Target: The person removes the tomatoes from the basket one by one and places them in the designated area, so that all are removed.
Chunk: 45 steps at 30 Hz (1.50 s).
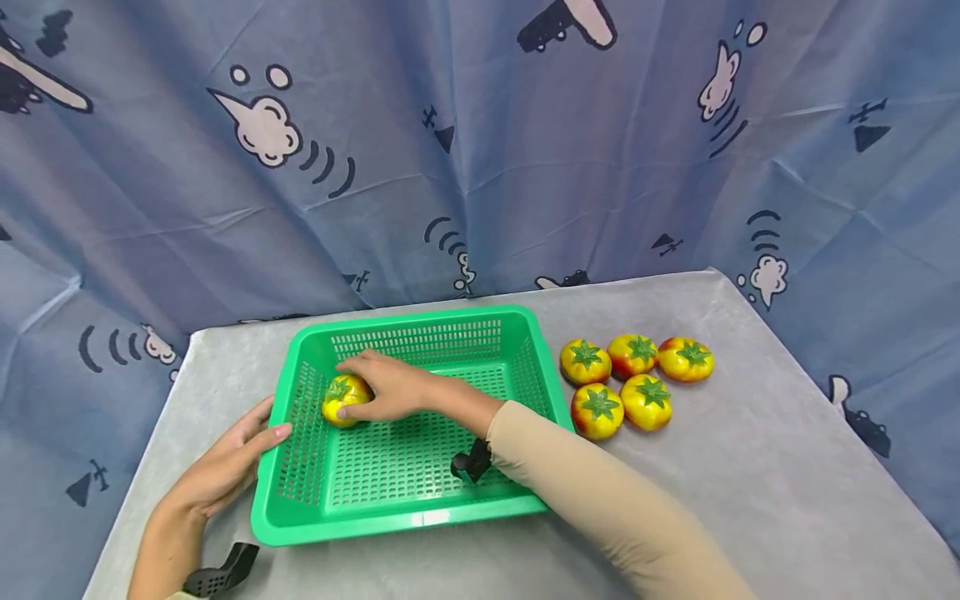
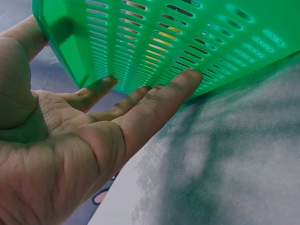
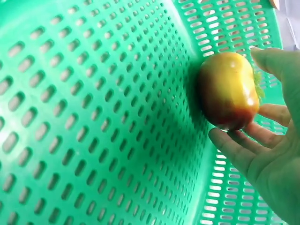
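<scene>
A green plastic basket (image 1: 420, 518) with slotted walls sits on the table. My left hand (image 1: 228, 458) holds its left side, thumb over the rim and fingertips against the outer wall (image 2: 225, 33). Inside, near that left wall, rests a yellow and red persimmon (image 1: 343, 402) with a green leafy top. Around this fruit my right hand (image 1: 393, 387) is spread. In the right wrist view, a gap shows between one fingertip (image 3: 258, 52) and the persimmon (image 3: 227, 89), while other fingers lie close under it.
Several more persimmons (image 1: 597, 412) lie grouped on the grey-white tabletop (image 1: 750, 467), right of the basket. A blue patterned curtain (image 1: 480, 167) hangs behind and beside the table. My right forearm (image 1: 600, 492) crosses the basket's front right corner.
</scene>
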Each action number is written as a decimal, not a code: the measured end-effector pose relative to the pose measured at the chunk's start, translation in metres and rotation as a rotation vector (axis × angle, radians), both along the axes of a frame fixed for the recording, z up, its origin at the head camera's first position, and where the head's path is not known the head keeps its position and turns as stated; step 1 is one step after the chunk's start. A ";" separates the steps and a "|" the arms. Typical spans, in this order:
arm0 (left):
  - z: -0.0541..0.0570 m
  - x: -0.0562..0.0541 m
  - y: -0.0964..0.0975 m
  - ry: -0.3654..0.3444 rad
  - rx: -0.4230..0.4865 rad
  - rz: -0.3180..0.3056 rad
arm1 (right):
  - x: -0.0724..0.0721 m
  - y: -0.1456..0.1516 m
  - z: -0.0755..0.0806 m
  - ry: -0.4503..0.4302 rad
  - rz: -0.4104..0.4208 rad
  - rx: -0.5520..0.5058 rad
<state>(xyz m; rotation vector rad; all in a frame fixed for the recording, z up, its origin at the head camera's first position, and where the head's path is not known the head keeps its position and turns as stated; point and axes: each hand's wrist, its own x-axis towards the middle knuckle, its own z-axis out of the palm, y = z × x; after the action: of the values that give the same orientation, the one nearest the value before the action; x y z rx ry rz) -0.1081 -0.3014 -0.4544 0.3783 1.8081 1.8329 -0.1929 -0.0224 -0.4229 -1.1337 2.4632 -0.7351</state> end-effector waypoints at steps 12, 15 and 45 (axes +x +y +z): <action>-0.001 -0.002 0.000 0.006 0.002 -0.009 | 0.003 -0.003 -0.002 0.010 0.014 0.037; -0.002 -0.002 0.000 0.003 0.011 -0.013 | 0.004 -0.002 -0.003 -0.006 0.005 0.025; -0.003 -0.001 0.000 0.002 -0.007 0.006 | -0.001 -0.002 -0.009 0.028 0.013 0.030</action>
<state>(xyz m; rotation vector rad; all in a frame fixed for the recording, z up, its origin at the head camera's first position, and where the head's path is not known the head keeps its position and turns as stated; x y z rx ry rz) -0.1094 -0.3018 -0.4575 0.3734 1.8183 1.8305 -0.1937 -0.0249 -0.4321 -1.1554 2.4797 -0.6808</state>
